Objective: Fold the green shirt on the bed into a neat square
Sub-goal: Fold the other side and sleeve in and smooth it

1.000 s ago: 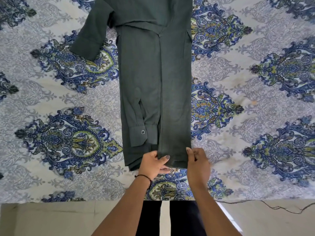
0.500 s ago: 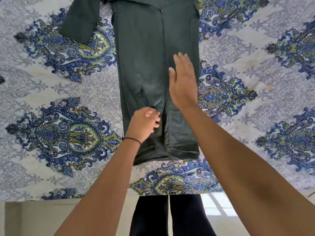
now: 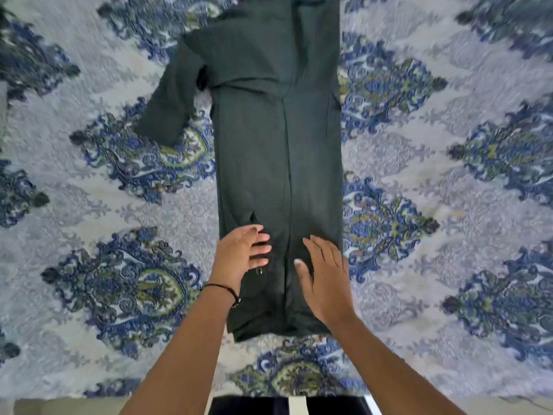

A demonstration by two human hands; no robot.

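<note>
The dark green shirt (image 3: pixel 278 163) lies on the bed as a long narrow strip, both sides folded inward to a centre seam. One sleeve (image 3: pixel 167 103) sticks out to the left near the top. My left hand (image 3: pixel 239 259) rests flat on the lower left panel, fingers spread, beside a buttoned cuff. On the lower right panel lies my right hand (image 3: pixel 323 280), fingers straight, palm down on the cloth. The shirt's hem sits just below my wrists.
The bed is covered by a white sheet (image 3: pixel 449 310) with blue and green paisley medallions. Its near edge (image 3: pixel 89 398) runs along the bottom of the view, with my dark trousers (image 3: pixel 248 407) below it.
My right hand has slid back down the shirt from the middle toward the hem. The left hand has uncurled from a loose fist and now lies flat.
</note>
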